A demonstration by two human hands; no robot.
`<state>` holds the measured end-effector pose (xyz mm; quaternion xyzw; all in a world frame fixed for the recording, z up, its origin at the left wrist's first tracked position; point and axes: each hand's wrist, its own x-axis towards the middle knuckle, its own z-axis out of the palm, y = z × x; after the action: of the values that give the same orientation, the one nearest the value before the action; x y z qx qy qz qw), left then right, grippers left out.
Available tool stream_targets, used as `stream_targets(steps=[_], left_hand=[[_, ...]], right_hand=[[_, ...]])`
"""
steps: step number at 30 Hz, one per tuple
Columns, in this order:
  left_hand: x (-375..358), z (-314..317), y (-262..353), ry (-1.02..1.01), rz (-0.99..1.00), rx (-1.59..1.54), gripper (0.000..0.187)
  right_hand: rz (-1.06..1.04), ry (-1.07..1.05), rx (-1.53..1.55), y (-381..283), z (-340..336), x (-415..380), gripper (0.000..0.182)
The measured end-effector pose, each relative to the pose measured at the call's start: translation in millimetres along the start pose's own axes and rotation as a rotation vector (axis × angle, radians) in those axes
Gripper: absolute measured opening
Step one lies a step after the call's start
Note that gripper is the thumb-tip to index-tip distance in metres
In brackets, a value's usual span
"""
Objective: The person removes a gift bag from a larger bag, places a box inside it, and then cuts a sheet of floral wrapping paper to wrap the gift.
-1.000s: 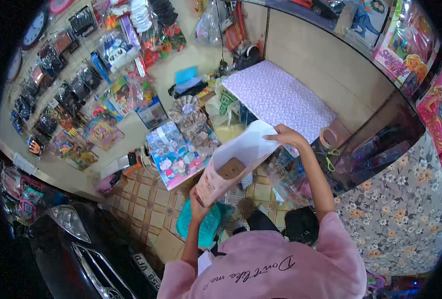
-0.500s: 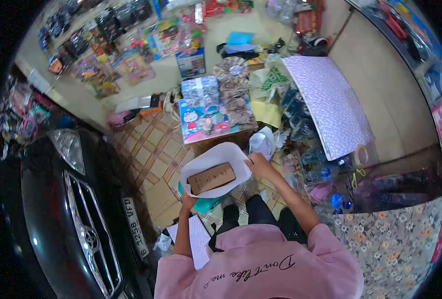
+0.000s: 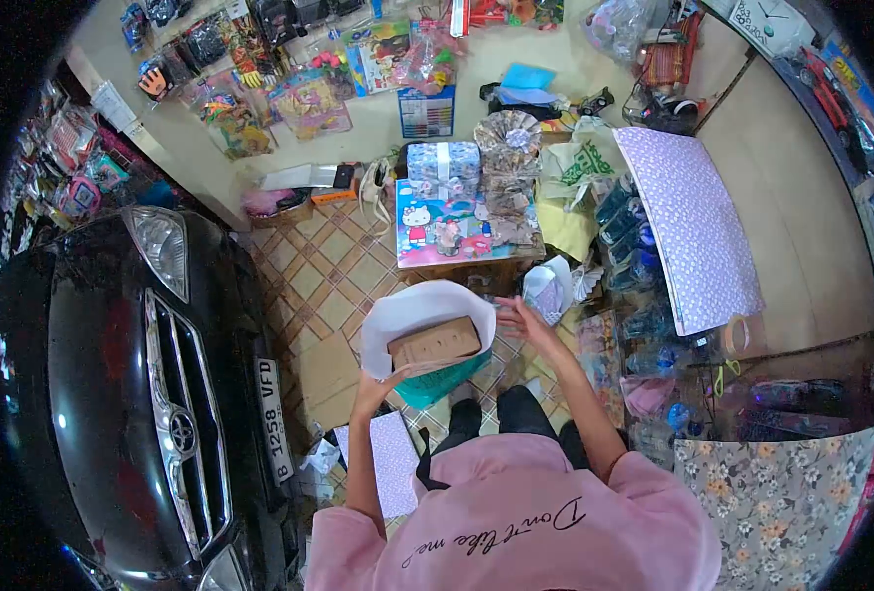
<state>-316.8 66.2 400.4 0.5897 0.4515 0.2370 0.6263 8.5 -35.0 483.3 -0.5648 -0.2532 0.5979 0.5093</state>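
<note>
Since half a second ago, the right hand (image 3: 525,320) has been opened from its hold on the rim of the white-lined paper wrap (image 3: 386,323); its fingers are spread just beside the rim, and whether they touch cannot be told. At its near-left edge the wrap is gripped by the left hand (image 3: 374,387). Inside, a brown box (image 3: 437,344) is contained, above a teal object (image 3: 427,392). Farther out, a blue parcel (image 3: 444,161) is stacked on a cartoon-printed box (image 3: 447,236), and a black car (image 3: 72,374) is parked leftward.
</note>
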Motion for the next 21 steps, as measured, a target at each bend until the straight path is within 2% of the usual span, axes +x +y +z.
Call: stream_targets(steps=[2, 5, 7, 9, 11, 12, 16, 17, 19, 21], left_hand=[[-1.0, 2.5, 0.2, -0.039, -0.028, -0.029, 0.063], [-3.1, 14.4, 12.2, -0.100, -0.041, -0.042, 0.076], [3.9, 19.2, -1.9, -0.093, -0.023, -0.033, 0.091], [18.9, 21.8, -28.3, -0.040, 0.142, 0.157, 0.104], [24.6, 22.0, -39.6, -0.038, 0.233, 0.138, 0.112], [19.8, 28.1, -23.5, -0.061, 0.239, 0.024, 0.114], [9.6, 27.2, 3.7, -0.150, 0.121, -0.121, 0.107], [9.8, 22.3, 2.8, -0.130, 0.178, 0.045, 0.091], [7.2, 14.4, -0.2, -0.146, 0.103, 0.046, 0.074], [1.1, 9.7, 10.4, -0.161, 0.065, 0.034, 0.062]], right_hand=[[-0.053, 0.038, 0.075, 30.5, -3.2, 4.1, 0.066], [0.022, 0.164, 0.134, 87.4, -1.9, 28.9, 0.071], [-0.016, 0.052, 0.204, 111.9, 4.2, 40.3, 0.073], [-0.045, 0.004, 0.177, 98.8, 29.4, 35.6, 0.073], [-0.082, -0.083, 0.228, 102.9, 42.8, 40.2, 0.073], [-0.101, -0.128, 0.253, 96.3, 50.0, 38.9, 0.073], [-0.113, -0.194, 0.221, 68.9, 59.5, 24.4, 0.071], [-0.142, -0.212, 0.193, 64.3, 58.3, 21.8, 0.071], [-0.195, -0.251, 0.135, 59.1, 50.8, 15.4, 0.072], [-0.230, -0.276, 0.022, 58.5, 34.3, 11.0, 0.066]])
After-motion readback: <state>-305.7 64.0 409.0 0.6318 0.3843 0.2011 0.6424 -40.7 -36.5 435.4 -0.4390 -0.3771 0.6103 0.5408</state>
